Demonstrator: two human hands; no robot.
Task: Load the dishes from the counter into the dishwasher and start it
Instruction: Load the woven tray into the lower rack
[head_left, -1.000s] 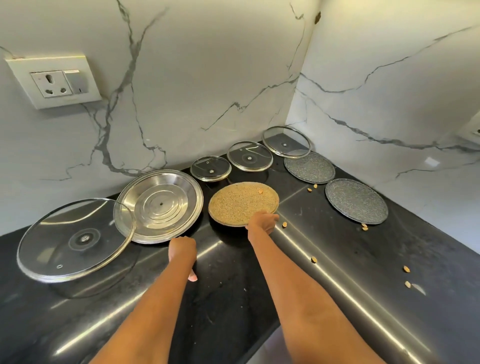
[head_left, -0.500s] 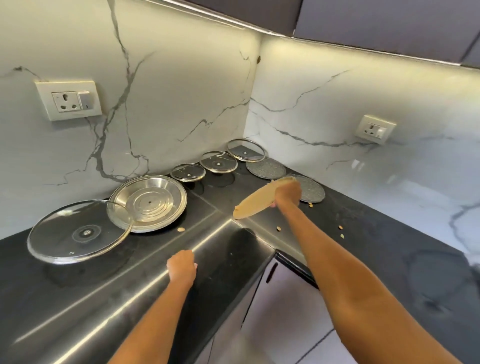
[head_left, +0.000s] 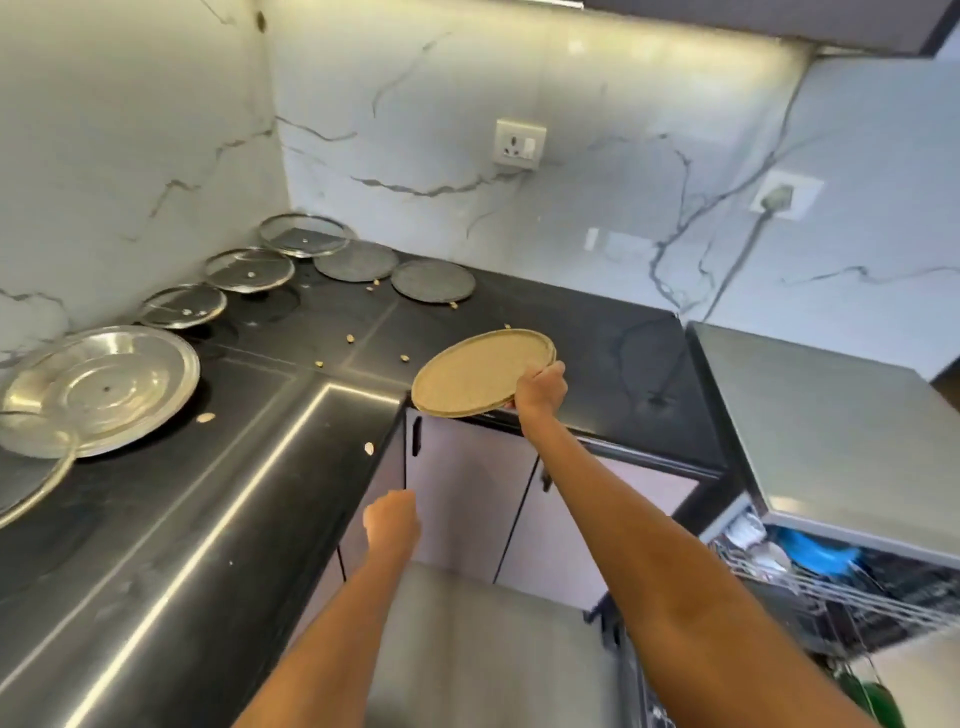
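Dishes lie all along the black L-shaped counter (head_left: 218, 519), and the open dishwasher (head_left: 841, 582) at lower right shows a rack already partly filled, a blue item among the wires. Largest of what waits is the steel plate (head_left: 98, 387) at the left, probably light for its size, slick and noisy, best taken by its raised rim; a big glass lid (head_left: 31, 483) overlaps its near edge and should likely come off first. Next comes the tan speckled plate (head_left: 480, 371), held tilted in the air over the counter's inner corner by the right hand (head_left: 540, 387), whose fingers are curled over its right edge with the thumb on top. It looks stiff, matte and likely ceramic, so heavier than it seems and breakable; a one-edge pinch leaves it prone to swinging. Two grey stone-look plates (head_left: 434, 280) sit near the back wall, flat on the surface, so they may need sliding before lifting. Three smaller glass lids (head_left: 249, 267) along the left wall are fragile and smooth. Scattered crumbs (head_left: 350, 339) dot the surface. The left hand (head_left: 392, 517) hangs free, fingers loosely curled, holding nothing.
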